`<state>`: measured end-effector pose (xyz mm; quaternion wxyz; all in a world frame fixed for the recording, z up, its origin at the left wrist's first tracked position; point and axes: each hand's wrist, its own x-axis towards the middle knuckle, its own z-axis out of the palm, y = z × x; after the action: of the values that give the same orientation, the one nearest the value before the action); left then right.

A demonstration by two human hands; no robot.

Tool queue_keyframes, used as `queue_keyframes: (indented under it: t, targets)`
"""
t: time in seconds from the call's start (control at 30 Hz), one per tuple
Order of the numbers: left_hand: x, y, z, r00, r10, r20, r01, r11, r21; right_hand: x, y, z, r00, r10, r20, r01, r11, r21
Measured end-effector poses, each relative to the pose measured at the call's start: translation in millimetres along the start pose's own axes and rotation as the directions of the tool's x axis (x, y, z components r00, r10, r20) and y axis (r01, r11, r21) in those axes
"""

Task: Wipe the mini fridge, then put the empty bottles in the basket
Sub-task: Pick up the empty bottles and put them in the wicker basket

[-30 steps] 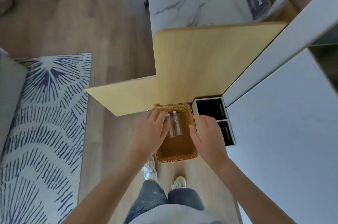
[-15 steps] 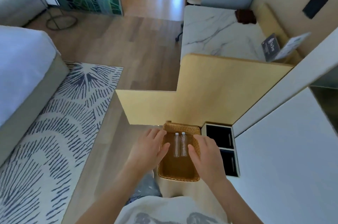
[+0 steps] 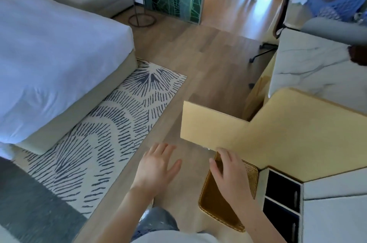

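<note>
left hand [image 3: 156,165] moved left off basket [image 3: 218,207] | right hand [image 3: 230,175] above it | both grips released, fingers spread

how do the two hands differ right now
The left hand is over bare wood floor, with nothing under it; the right hand is over the wicker basket, hiding part of its inside. The left hand's fingers are spread wide; the right hand's lie closer together, reaching toward the tan panel's lower edge. Whether the right hand touches the basket I cannot tell. Both are open, palm down, and hold nothing.
</note>
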<state>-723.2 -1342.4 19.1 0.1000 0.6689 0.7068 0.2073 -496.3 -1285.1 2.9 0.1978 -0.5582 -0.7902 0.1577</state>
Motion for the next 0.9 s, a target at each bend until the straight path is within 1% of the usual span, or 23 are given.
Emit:
queue_keyframes:
  t: [0.1,0.23,0.33,0.43,0.57,0.7,0.8,0.9]
  targets:
    - [9.4,-57.4,-18.1,0.997,-0.068,-0.03,0.068,0.998,0.003,40.1,-39.6,34.1,0.998,-0.055,0.04,0.052,0.997,0.06]
    - [33.7,-147.9,-57.6,0.989,-0.131,-0.063,0.134,0.989,0.055,104.0,-104.6,83.1,0.992,-0.124,0.029,0.121,0.988,0.092]
    - [55.6,-210.3,-93.8,0.98,-0.186,-0.073,0.192,0.977,0.092,145.9,-148.0,107.8,0.99,-0.136,0.037,0.132,0.986,0.106]
    - [85.4,-258.4,-119.7,0.973,-0.207,-0.098,0.216,0.972,0.091,183.3,-177.0,120.4,0.99,-0.129,0.057,0.122,0.987,0.102]
    - [141.5,-293.0,-122.5,0.977,-0.195,-0.089,0.202,0.977,0.072,234.3,-189.7,135.4,0.992,-0.113,0.05,0.11,0.992,0.067]
    - [212.7,-305.1,-100.6,0.991,-0.127,-0.03,0.129,0.99,0.049,298.6,-183.4,157.6,0.999,-0.042,0.028,0.041,0.999,0.029]
    - [286.0,-321.8,-86.6,0.994,-0.102,0.036,0.1,0.994,0.051,368.0,-173.6,179.6,0.999,-0.044,-0.001,0.044,0.999,0.032]
    - [367.8,-336.1,-88.0,0.995,-0.079,0.066,0.075,0.995,0.064,445.8,-164.7,192.3,0.999,-0.037,-0.004,0.038,0.997,0.061]
